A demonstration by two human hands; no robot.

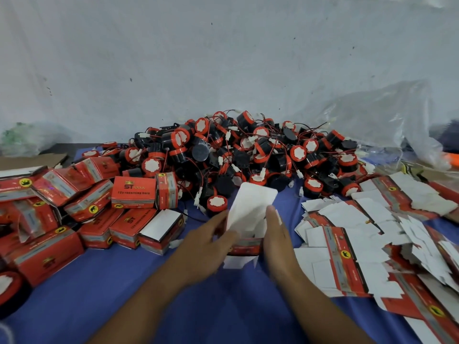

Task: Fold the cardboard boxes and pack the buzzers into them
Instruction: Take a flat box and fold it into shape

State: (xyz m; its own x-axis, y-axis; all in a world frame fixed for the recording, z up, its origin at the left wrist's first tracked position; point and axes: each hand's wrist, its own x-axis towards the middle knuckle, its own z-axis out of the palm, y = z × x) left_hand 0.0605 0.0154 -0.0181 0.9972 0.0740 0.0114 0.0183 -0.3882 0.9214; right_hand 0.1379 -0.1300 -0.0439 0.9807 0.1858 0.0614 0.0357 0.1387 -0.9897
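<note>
Our blue-cloth counter (223, 306) backs onto a grubby white wall (198, 70), black-and-red round buzzers (248, 150) heaped there; left hand (208, 247) and right hand (278, 242) press straight fingers (272, 214) against our half-folded red cardboard box (250, 207).

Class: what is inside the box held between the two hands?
The box is open: white flap raised, white inner walls showing. The left hand, right hand and front wall cover its bottom, so any contents there are hidden.
</note>
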